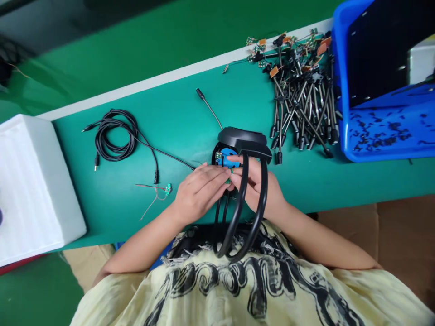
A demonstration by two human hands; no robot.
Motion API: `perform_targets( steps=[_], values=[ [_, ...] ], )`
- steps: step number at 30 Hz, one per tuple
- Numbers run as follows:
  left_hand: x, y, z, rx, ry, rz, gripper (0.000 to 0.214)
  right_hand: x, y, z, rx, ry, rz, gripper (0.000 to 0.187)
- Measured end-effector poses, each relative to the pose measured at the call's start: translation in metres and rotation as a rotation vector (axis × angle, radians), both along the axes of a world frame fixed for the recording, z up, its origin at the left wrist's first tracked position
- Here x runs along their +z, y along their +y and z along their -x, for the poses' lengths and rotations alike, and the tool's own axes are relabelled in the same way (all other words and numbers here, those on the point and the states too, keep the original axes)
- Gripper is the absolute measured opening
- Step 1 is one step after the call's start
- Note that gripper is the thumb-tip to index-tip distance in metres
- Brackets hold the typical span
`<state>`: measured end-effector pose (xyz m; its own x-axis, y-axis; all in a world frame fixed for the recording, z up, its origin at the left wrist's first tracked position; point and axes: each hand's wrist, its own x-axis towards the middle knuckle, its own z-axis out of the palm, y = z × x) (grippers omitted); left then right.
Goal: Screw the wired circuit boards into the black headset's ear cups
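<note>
Currently, head view: black plastic housing (242,136) held on edge mid green bench (176,117).
Right hand (257,190) closes around it, steadying it so its blue insert (228,158) faces left hand (200,194), whose fingers (219,179) lie on that insert; grip hidden, cannot tell. Coiled black cable (115,136) sits left, clear of the work.

Two hands (200,192) (258,185), one coiled black cable (130,118), one blue bin (340,68).

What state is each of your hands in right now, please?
Left hand: closed, seemingly on the green board.
Right hand: closed, holding the blue disc.
</note>
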<state>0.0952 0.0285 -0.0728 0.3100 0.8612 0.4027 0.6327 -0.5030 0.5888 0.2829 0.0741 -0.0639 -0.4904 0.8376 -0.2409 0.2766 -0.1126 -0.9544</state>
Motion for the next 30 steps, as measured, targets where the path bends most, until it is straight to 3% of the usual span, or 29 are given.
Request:
perform_targets(
  steps=[4, 9, 16, 25, 30],
  values=[
    [0.003, 0.014, -0.004, -0.023, -0.07, 0.058, 0.043, 0.004, 0.002, -0.012, 0.12, -0.074, -0.119, 0.04],
    [-0.001, 0.037, -0.017, 0.097, 0.039, 0.202, 0.021, 0.005, 0.018, -0.037, -0.045, -0.531, -0.452, 0.032],
    [-0.015, 0.056, -0.033, 0.069, 0.291, 0.268, 0.026, -0.012, 0.051, -0.031, 0.081, -0.4, -0.298, 0.022],
    [-0.013, 0.057, -0.039, 0.145, 0.282, 0.31, 0.024, -0.01, 0.074, -0.026, 0.168, -0.335, -0.226, 0.026],
    [-0.014, 0.055, -0.045, 0.238, 0.258, 0.333, 0.025, -0.009, 0.064, -0.036, 0.173, -0.348, -0.236, 0.033]
  ],
)
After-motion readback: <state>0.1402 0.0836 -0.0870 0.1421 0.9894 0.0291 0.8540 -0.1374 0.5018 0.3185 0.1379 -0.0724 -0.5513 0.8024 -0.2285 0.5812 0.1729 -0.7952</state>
